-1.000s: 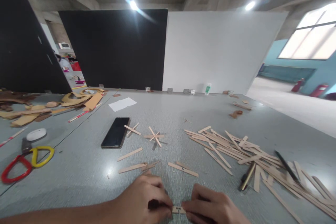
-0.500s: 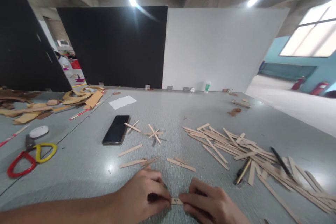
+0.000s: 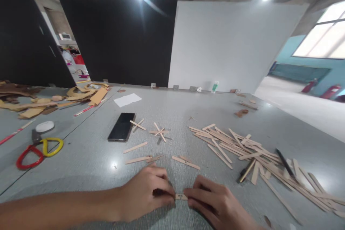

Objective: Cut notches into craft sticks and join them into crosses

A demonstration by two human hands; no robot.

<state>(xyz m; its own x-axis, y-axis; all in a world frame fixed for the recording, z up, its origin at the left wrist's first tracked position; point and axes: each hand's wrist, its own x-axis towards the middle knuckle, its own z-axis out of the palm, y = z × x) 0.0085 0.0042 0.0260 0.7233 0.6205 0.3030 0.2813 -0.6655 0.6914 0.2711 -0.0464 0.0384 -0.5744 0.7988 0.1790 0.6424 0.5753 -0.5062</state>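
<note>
My left hand (image 3: 147, 192) is closed, its thumb and fingers pinching the left part of a notched wooden craft stick (image 3: 181, 197) low over the table. From the other side my right hand (image 3: 215, 199) pinches the right part. Small cut-outs show in the short stretch between the fingertips; whether this is one stick or two ends meeting, I cannot tell. Just beyond the hands lie a cut craft stick (image 3: 185, 162) and another stick (image 3: 136, 160) with a broken-looking piece by its end. Farther off, sticks are joined in a cross (image 3: 138, 125) and a star shape (image 3: 160, 132).
Loose craft sticks (image 3: 229, 147) are heaped on the right, with a black pen (image 3: 285, 163) among them. On the left are red-and-yellow-handled scissors (image 3: 39, 151), a phone (image 3: 122, 127), white paper (image 3: 127, 100) and leather scraps (image 3: 35, 106). Upright black and white panels (image 3: 215, 43) border the table's back.
The view has tilted slightly down and left, so everything on the table sits a little higher and mostly farther right. Both hands keep their pinch, and the notched part between them has shifted slightly.
</note>
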